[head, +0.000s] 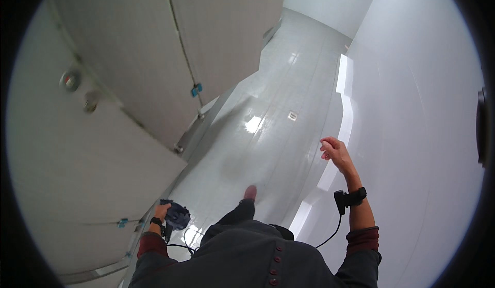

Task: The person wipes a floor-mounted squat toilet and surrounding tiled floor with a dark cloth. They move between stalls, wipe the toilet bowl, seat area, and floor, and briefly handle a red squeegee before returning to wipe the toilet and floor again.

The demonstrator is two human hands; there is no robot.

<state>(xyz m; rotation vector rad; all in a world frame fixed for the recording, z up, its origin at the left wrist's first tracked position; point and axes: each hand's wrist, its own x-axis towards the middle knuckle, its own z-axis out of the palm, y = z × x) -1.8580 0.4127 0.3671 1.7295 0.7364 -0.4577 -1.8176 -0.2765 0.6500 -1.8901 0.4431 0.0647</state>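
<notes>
My left hand (161, 212) grips a bunched dark blue cloth (178, 215) low on the left, beside the grey stall panels. The cloth hangs in loose folds above the floor. On the right, my right hand (334, 152) is raised in front of the white wall, its fingers loosely curled and a little apart. Nothing shows in it, though part of the palm is hidden. Each forearm carries a strapped black device with a cable, one of them the right wrist device (348, 198).
Grey stall doors (216, 36) with round locks (70, 80) and blue-edged hinges (196, 90) line the left. A shiny grey floor (232, 164) with a square drain (292, 115) runs ahead. Along the right wall (402, 114) a white ledge (346, 114) juts out.
</notes>
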